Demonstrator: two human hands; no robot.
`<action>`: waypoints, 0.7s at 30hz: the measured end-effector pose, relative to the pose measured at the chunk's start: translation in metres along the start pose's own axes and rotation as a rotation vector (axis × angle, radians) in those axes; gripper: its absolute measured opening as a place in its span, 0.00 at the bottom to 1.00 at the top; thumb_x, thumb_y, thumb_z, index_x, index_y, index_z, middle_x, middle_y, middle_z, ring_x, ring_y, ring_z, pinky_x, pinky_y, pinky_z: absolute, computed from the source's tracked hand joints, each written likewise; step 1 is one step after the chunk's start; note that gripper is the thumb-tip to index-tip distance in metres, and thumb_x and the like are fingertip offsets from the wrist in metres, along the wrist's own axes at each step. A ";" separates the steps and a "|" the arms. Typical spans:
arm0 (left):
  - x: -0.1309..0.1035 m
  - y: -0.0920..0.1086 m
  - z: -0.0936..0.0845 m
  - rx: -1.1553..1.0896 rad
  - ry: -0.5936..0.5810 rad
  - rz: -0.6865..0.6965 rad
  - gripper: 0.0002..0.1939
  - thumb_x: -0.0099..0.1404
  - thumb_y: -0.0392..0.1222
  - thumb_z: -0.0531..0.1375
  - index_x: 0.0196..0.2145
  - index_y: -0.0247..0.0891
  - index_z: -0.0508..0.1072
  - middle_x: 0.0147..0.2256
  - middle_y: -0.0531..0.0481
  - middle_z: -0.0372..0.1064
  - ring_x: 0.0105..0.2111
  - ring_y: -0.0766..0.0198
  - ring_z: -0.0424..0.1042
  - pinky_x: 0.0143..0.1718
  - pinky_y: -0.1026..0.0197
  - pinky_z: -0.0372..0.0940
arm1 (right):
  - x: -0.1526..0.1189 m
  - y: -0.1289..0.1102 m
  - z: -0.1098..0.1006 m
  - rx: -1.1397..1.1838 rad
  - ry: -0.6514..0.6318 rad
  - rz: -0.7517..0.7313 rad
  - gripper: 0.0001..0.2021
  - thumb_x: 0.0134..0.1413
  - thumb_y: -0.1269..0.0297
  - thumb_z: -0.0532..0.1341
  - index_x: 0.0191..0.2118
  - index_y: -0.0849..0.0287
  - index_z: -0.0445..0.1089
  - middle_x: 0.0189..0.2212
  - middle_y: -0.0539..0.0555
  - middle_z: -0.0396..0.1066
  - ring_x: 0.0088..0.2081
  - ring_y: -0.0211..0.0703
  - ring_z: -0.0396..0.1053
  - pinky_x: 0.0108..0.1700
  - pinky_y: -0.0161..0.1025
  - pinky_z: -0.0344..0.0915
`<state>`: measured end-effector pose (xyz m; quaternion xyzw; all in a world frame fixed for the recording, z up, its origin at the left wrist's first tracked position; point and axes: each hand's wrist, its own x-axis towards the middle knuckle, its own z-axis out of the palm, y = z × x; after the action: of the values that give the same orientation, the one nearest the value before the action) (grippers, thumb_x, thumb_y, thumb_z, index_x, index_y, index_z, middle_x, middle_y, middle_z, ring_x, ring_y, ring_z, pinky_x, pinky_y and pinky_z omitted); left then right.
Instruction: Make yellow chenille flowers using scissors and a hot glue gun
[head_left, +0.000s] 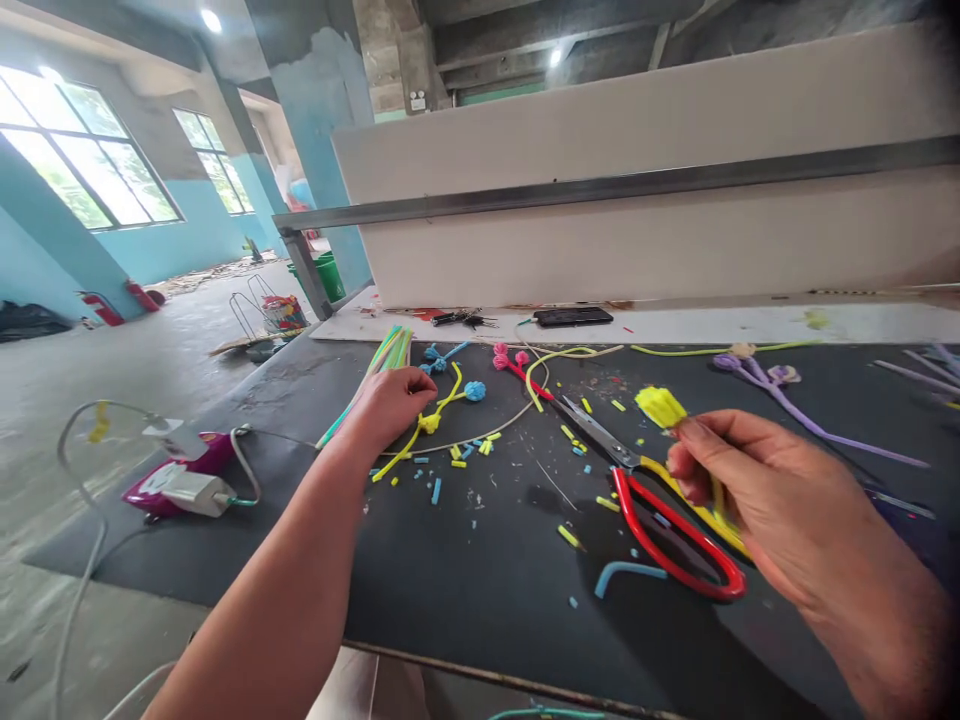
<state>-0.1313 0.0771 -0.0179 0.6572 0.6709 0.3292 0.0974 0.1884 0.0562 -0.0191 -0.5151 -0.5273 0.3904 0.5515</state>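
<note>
My right hand (pixel 750 470) pinches a yellow pipe-cleaner flower (pixel 660 407) by its stem, above the table. Beneath it lie scissors (pixel 679 540) with red handles, one of them partly wrapped in yellow, blades pointing to the far left. My left hand (pixel 394 400) is closed, thumb and fingers together, at the bundle of coloured pipe cleaners (pixel 394 350); what it holds, if anything, is hidden. Close to its fingertips are a blue pipe-cleaner piece (pixel 435 358) and a yellow stem (pixel 429 424) with a blue pompom-like head (pixel 475 391).
Cut yellow and blue bits (pixel 480 447) are scattered mid-table. Pink flowers (pixel 501 355) and a purple stemmed piece (pixel 784 390) lie farther back. A phone (pixel 574 316) rests by the white board (pixel 600 240). A purple power strip (pixel 176 475) with chargers sits at left.
</note>
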 end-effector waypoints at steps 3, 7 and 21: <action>-0.002 0.004 0.008 -0.047 -0.061 0.023 0.09 0.54 0.43 0.56 0.27 0.39 0.74 0.25 0.52 0.70 0.26 0.64 0.66 0.29 0.62 0.57 | -0.001 -0.003 0.000 0.059 -0.010 0.087 0.11 0.42 0.57 0.65 0.23 0.58 0.65 0.16 0.46 0.63 0.16 0.30 0.55 0.16 0.27 0.53; -0.007 0.017 0.019 -0.079 -0.104 0.072 0.08 0.54 0.41 0.56 0.26 0.39 0.74 0.23 0.52 0.69 0.24 0.64 0.65 0.26 0.63 0.57 | -0.002 -0.006 -0.001 0.113 -0.017 0.079 0.12 0.42 0.58 0.65 0.23 0.58 0.63 0.16 0.45 0.62 0.16 0.27 0.52 0.16 0.26 0.50; 0.061 0.127 0.119 0.093 -0.436 0.540 0.07 0.52 0.29 0.59 0.28 0.37 0.76 0.31 0.48 0.73 0.35 0.58 0.70 0.37 0.60 0.62 | 0.003 0.004 -0.008 0.058 0.048 0.019 0.08 0.46 0.61 0.63 0.27 0.58 0.65 0.20 0.46 0.67 0.19 0.31 0.61 0.23 0.31 0.59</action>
<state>0.0323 0.1619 -0.0184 0.8696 0.4505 0.1642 0.1175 0.1973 0.0585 -0.0217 -0.5132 -0.4974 0.3981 0.5751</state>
